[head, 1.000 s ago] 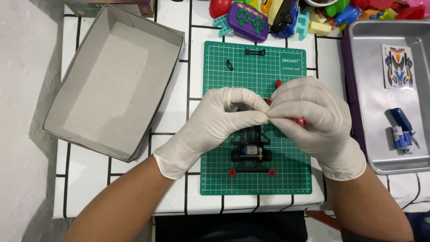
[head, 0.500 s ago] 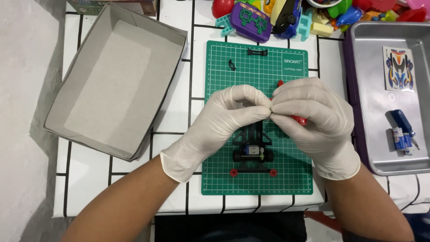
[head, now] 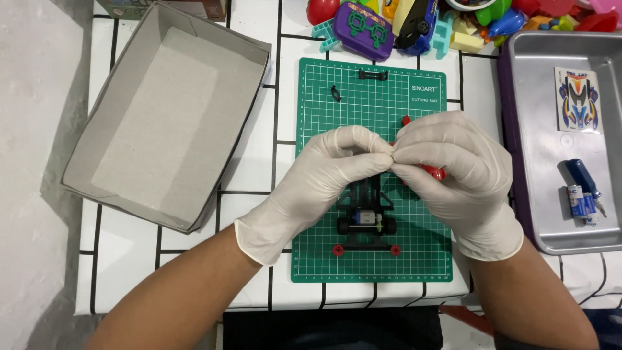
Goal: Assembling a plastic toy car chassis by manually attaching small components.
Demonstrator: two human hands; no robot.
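Note:
Both hands wear white gloves and meet over a green cutting mat [head: 421, 266]. My left hand [head: 324, 178] and my right hand [head: 453, 172] pinch together at the fingertips above a small black toy car chassis [head: 366, 223] with red rollers at its near end. What the fingertips pinch is too small to see. A red part [head: 435, 172] shows under my right fingers and looks held by that hand. The front half of the chassis is hidden under the hands. Two small black parts [head: 372, 75] lie at the mat's far end.
An open grey cardboard box [head: 165, 116] stands to the left. On the right is a metal tray [head: 551, 162] with a sticker sheet [head: 576, 99] and a blue screwdriver with batteries [head: 583, 194]. Colourful plastic toys [head: 414, 23] crowd the far edge. The table has a white tile pattern.
Both hands stay pinched together over the chassis with only slight finger shifts. The chassis has not moved.

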